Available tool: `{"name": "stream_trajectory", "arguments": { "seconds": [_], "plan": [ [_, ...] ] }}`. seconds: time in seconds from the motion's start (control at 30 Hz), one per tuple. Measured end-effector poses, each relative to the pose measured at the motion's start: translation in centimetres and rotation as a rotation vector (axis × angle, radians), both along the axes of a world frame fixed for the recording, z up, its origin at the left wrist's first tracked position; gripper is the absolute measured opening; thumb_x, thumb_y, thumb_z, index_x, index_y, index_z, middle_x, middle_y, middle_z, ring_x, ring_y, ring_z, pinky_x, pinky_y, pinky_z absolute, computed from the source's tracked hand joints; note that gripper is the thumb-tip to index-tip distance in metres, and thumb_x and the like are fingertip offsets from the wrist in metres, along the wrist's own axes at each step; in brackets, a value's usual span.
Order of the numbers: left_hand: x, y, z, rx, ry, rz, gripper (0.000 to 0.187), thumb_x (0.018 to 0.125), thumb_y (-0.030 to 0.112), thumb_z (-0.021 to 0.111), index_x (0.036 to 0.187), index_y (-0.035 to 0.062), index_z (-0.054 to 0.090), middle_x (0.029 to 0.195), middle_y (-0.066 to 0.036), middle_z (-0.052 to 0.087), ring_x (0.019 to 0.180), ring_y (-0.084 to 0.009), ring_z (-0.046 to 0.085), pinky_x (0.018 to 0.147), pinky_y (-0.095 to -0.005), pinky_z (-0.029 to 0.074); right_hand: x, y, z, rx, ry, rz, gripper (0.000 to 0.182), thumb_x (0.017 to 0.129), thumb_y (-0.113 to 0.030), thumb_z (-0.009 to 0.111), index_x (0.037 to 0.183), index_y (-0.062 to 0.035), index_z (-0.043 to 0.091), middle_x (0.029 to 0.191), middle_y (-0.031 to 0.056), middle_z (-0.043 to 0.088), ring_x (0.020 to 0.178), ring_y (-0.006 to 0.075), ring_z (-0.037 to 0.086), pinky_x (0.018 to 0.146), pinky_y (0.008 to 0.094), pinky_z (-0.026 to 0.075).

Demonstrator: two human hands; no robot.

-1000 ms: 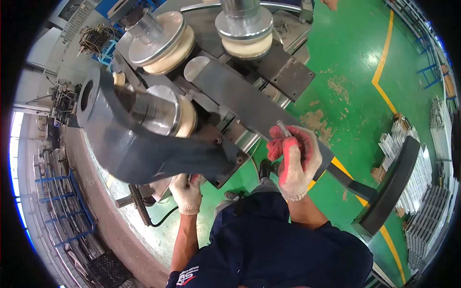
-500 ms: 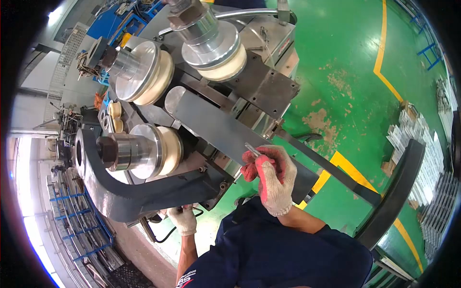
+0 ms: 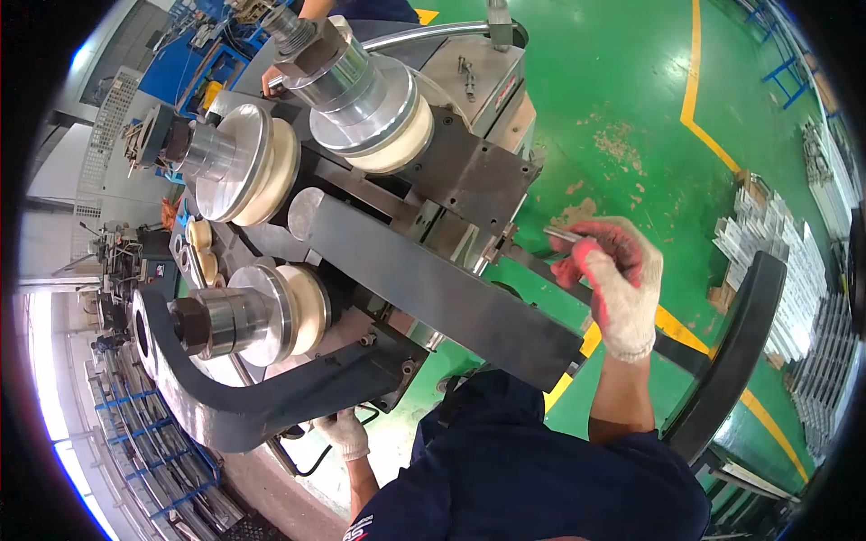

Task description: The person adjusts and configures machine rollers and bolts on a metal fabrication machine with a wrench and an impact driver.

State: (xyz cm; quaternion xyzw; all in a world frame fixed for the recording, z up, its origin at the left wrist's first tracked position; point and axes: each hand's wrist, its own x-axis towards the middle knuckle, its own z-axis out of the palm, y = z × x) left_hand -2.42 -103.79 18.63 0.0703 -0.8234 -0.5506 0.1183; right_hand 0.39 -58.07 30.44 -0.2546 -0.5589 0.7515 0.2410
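My right hand [image 3: 621, 287], in a white glove with a red palm, is raised above the floor to the right of the machine. Its fingers pinch a short thin metal rod [image 3: 561, 233]; the rest of the rod is hidden in the glove. My left hand [image 3: 345, 435], gloved too, is below the dark curved arm [image 3: 262, 383] of the machine, close to a thin black bent rod [image 3: 316, 462]. The arm covers its fingers. Between my hands a long flat dark bar [image 3: 442, 288] slants across the machine.
Three steel-and-cream rollers [image 3: 302, 311] with large nuts stand on the machine. At the top, another person's hand [image 3: 271, 81] is by a metal tube. Small bolts [image 3: 467, 77] lie on a grey box. A dark curved beam [image 3: 735, 352] and stacked metal profiles [image 3: 771, 270] are right.
My right hand has moved right with the metal rod, away from over the flat bar. My left hand stays low under the curved arm. Another person's hand has appeared at the top.
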Motion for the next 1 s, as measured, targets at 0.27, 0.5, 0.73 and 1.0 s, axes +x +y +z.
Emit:
{"name": "stream_trajectory", "arguments": {
  "seconds": [0.27, 0.5, 0.73, 1.0],
  "plan": [
    [0.4, 1.5, 1.2, -0.023, -0.04, -0.007, 0.022, 0.097, 0.009, 0.081, 0.114, 0.0023, 0.068, 0.105, -0.006, 0.065, 0.101, -0.0183, 0.058, 0.093, -0.037, 0.05, -1.6, 1.0, -4.6, -0.112, 0.075, -0.05, 0.03, 0.11, -0.019, 0.066, 0.12, 0.0085, 0.068, 0.103, 0.0196, 0.079, 0.07, 0.0194, 0.073, 0.069, 0.0347, 0.063],
    [1.2, -4.0, -1.8, -0.194, -0.176, -0.058, 0.03, 0.096, 0.011, 0.084, 0.117, -0.0021, 0.067, 0.128, -0.008, 0.06, 0.111, -0.017, 0.058, 0.093, -0.0339, 0.052, -2.4, 0.3, -5.9, -0.169, 0.084, -0.079, 0.025, 0.109, -0.017, 0.067, 0.118, 0.0071, 0.069, 0.102, 0.0196, 0.08, 0.067, 0.0173, 0.07, 0.07, 0.0347, 0.063],
    [0.3, -0.2, -0.8, -0.106, -0.098, 0.076, 0.02, 0.098, 0.013, 0.082, 0.099, -0.0021, 0.068, 0.102, -0.004, 0.066, 0.099, -0.0161, 0.062, 0.086, -0.0318, 0.051, -2.9, -0.4, -4.8, -0.184, 0.032, -0.111, 0.026, 0.108, -0.016, 0.068, 0.119, 0.0069, 0.069, 0.101, 0.0202, 0.08, 0.068, 0.0179, 0.071, 0.07, 0.0335, 0.062],
    [-0.4, 1.8, 0.1, -0.016, -0.065, 0.105, 0.017, 0.094, 0.007, 0.081, 0.084, -0.0023, 0.07, 0.076, -0.002, 0.069, 0.071, -0.0088, 0.06, 0.064, -0.029, 0.049, -2.9, -0.8, -5.3, -0.106, 0.051, -0.119, 0.026, 0.11, -0.016, 0.065, 0.12, 0.0078, 0.068, 0.1, 0.0185, 0.079, 0.066, 0.0164, 0.07, 0.067, 0.032, 0.063]
  ]
}}
